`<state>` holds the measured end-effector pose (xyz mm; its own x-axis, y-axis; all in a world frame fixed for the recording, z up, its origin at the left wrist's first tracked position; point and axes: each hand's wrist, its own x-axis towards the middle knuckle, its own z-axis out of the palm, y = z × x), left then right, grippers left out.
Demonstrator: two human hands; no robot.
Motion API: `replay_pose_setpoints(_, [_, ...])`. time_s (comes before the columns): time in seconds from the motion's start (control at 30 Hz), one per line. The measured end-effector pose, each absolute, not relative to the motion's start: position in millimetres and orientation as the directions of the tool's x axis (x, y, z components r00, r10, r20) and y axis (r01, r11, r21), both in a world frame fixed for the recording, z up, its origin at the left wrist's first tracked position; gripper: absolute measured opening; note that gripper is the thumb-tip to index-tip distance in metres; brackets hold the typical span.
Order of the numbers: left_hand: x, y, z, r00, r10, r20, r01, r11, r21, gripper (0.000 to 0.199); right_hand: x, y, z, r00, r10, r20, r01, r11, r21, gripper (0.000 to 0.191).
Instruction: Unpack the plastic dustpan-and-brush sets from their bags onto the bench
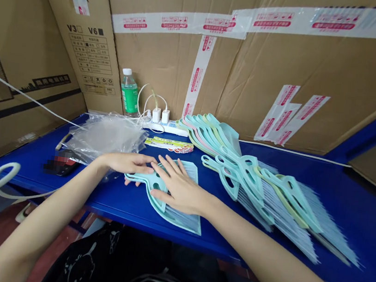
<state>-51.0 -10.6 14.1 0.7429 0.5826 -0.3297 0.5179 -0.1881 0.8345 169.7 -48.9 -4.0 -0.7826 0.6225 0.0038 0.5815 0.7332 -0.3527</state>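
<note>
A light teal dustpan [194, 172] lies near the front edge of the blue table, with a matching hand brush [180, 216] nested in it, grey bristles to the right. My left hand [129, 163] grips the stacked handles at their left end, thumb on top and fingertips showing underneath. Flat over the brush head rests my right hand [181, 189], its fingers stretched out and covering part of the brush. To the right, several loose brushes [289, 202] overlap in a pile. Behind them sits a row of stacked dustpans [225, 137] in teal, pink and yellow-green.
Clear plastic bags [108, 134] lie at the left, beside a dark phone [62, 164]. Printed cards [169, 145] lie in front of a power strip [172, 129] with chargers. A green-labelled bottle [130, 93] stands against the cardboard wall [171, 64]. White cables cross the left side.
</note>
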Motion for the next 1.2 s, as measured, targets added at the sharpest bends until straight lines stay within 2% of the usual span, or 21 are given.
replay_pose_setpoints(0.33, [-40,-5,8,0.744,0.644,-0.179,0.409,-0.227,0.884,0.044,167,-49,-11,-0.709,0.704,0.038,0.667,0.687,-0.289,0.072])
replay_pose_setpoints(0.5, [-32,-4,5,0.633,0.761,-0.139,0.407,-0.175,0.896,0.045,171,-50,-16,-0.653,0.754,0.074,0.713,0.644,-0.277,0.066])
replay_pose_setpoints(0.7, [-31,-5,6,0.480,0.865,-0.147,0.380,-0.055,0.923,0.035,174,-48,-23,-0.553,0.818,0.158,0.766,0.574,-0.290,0.064])
replay_pose_setpoints(0.87, [-33,-2,0,0.492,0.857,-0.153,0.313,-0.010,0.950,0.034,175,-46,-22,-0.568,0.811,0.140,0.753,0.581,-0.308,0.067])
replay_pose_setpoints(1.2, [-36,1,-2,0.576,0.813,-0.090,0.262,-0.078,0.962,0.040,177,-46,-18,-0.598,0.797,0.091,0.740,0.592,-0.319,0.068])
